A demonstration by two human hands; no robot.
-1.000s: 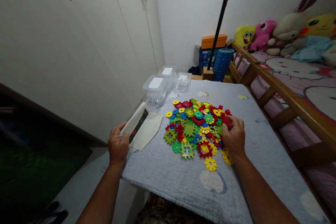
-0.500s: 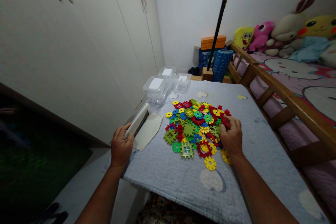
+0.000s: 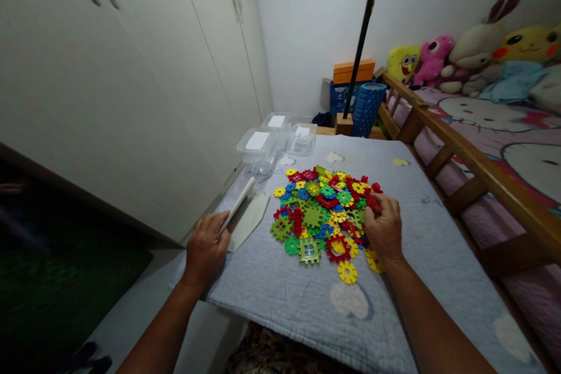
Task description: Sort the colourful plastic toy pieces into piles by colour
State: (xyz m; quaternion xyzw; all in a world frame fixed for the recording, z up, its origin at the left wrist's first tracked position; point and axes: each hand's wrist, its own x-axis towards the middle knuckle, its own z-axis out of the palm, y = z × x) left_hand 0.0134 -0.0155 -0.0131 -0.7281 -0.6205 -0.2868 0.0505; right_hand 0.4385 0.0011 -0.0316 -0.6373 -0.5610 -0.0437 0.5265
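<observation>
At the table's left side, my left hand is closed on the near end of a white slab-like thing, which stands tilted. A flat cream sheet lies beside it on the cloth; whether the two are joined I cannot tell. My right hand rests at the right edge of a heap of plastic building pieces, its fingers bent round a red building piece. Yellow, green, blue and red pieces make up the heap, some shaped like toothed discs and some like square frames. The fingertips are partly hidden.
Clear plastic boxes with white labels stand at the table's far left. A pale blue quilted cloth covers the table. White cupboards rise on the left, and a wooden bed rail runs along the right.
My left hand has tilted the white slab, so it now looks thinner and its dark side is hidden. The right hand stays at the heap. The whole view has shifted slightly.
</observation>
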